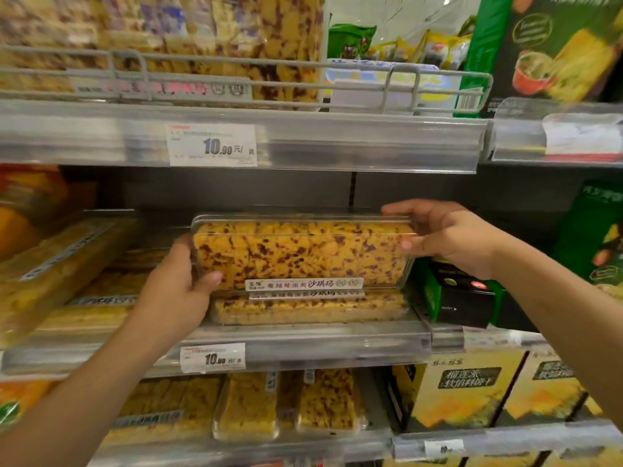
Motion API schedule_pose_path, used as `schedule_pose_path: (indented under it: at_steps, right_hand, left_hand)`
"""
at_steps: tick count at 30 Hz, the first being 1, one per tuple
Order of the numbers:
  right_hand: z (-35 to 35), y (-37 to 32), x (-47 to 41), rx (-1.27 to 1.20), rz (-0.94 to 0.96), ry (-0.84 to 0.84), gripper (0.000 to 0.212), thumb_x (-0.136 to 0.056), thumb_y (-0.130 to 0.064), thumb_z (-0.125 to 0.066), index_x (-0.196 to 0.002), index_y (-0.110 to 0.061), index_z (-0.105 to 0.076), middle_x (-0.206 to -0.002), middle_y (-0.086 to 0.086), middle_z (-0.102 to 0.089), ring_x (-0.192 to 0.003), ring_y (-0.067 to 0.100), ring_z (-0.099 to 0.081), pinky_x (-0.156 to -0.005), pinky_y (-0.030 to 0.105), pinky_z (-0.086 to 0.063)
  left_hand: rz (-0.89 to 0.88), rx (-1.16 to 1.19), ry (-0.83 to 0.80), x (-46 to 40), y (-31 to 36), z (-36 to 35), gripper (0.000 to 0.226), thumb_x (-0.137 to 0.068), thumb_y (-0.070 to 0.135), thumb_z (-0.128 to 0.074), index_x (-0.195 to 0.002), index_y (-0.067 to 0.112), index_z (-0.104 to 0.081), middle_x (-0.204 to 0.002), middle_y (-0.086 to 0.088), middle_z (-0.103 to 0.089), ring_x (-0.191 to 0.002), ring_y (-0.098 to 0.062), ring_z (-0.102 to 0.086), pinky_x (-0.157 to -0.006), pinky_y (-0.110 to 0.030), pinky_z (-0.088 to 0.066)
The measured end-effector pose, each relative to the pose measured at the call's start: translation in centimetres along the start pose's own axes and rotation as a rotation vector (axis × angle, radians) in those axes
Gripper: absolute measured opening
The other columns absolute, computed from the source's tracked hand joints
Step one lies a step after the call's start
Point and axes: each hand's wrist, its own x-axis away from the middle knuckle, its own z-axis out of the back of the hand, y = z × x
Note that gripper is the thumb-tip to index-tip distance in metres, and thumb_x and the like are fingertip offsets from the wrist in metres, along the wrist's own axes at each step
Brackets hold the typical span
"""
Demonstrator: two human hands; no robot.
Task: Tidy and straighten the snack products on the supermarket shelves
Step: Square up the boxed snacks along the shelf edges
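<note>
Both hands clamp the clear snack box [301,252] by its short ends — the left hand [178,284] wraps the lower left corner with its thumb across the front, the right hand [448,237] curls fingers over the top right edge. It is held above the middle shelf [303,345], just over a second identical box [310,310] lying flat beneath it. Its thin plastic shell looks stiff but likely flexes and slips under a hard squeeze, and the crumbly cake inside would probably break if dropped, so holding the ends seems the sound choice. To the right a green-and-black carton [462,294] stands close beside the stack — it leaves little room on that side. More yellow packs [67,264] crowd the left. Overhead, the upper shelf's price rail [337,143] limits how high it can lift.
</note>
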Motion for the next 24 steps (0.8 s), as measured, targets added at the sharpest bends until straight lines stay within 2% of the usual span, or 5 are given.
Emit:
schedule_pose_path:
  at_steps: [3, 7, 9, 15, 24]
  right_hand:
    - [-0.2, -0.1, 0.0, 0.029, 0.002, 0.008, 0.060, -0.072, -0.008, -0.074, -0.125, -0.030, -0.058, -0.115, 0.003, -0.071, -0.109, 0.020, -0.067, -0.089, 0.036, -0.056]
    - [-0.3, 0.0, 0.1, 0.068, -0.029, -0.011, 0.081, -0.065, -0.011, -0.083, -0.134, -0.036, -0.049, -0.118, -0.002, -0.069, -0.108, 0.018, -0.067, -0.087, 0.035, -0.057]
    - [-0.4, 0.0, 0.2, 0.070, -0.029, 0.014, 0.086, -0.060, -0.015, -0.084, -0.134, -0.039, -0.048, -0.118, -0.003, -0.069, -0.108, 0.017, -0.067, -0.086, 0.034, -0.057]
    - [-1.0, -0.2, 0.3, 0.081, -0.046, 0.024, 0.078, -0.062, -0.014, -0.082, -0.128, -0.040, -0.050, -0.117, 0.000, -0.069, -0.108, 0.020, -0.067, -0.093, 0.043, -0.054]
    - [-1.0, -0.3, 0.7, 0.130, -0.067, 0.099, 0.060, -0.078, 0.003, -0.072, -0.119, -0.039, -0.057, -0.113, 0.002, -0.070, -0.108, 0.018, -0.066, -0.095, 0.045, -0.053]
  left_hand:
    - [0.006, 0.005, 0.018, 0.2, -0.1, -0.1, 0.048, -0.092, 0.017, -0.062, -0.133, 0.025, -0.038, -0.113, 0.008, -0.055, -0.120, -0.025, -0.054, -0.094, -0.046, -0.047]
    - [0.007, 0.128, -0.048, 0.5, -0.1, 0.4, 0.088, -0.087, 0.013, -0.069, -0.150, 0.040, -0.013, -0.120, 0.013, -0.052, -0.115, -0.011, -0.048, -0.100, -0.043, -0.043]
    - [0.020, 0.153, -0.063, 0.6, -0.1, 0.4, 0.095, -0.085, 0.012, -0.072, -0.149, 0.044, -0.010, -0.126, 0.011, -0.052, -0.118, -0.012, -0.049, -0.101, -0.043, -0.043]
    - [0.041, 0.169, -0.070, 0.8, -0.3, 0.4, 0.079, -0.087, 0.014, -0.070, -0.145, 0.036, -0.021, -0.128, 0.006, -0.056, -0.124, -0.020, -0.052, -0.102, -0.049, -0.047]
    - [0.010, 0.043, -0.058, 0.6, -0.1, 0.0, 0.049, -0.096, 0.020, -0.057, -0.138, 0.028, -0.032, -0.117, 0.008, -0.056, -0.109, -0.014, -0.053, -0.091, -0.042, -0.050]
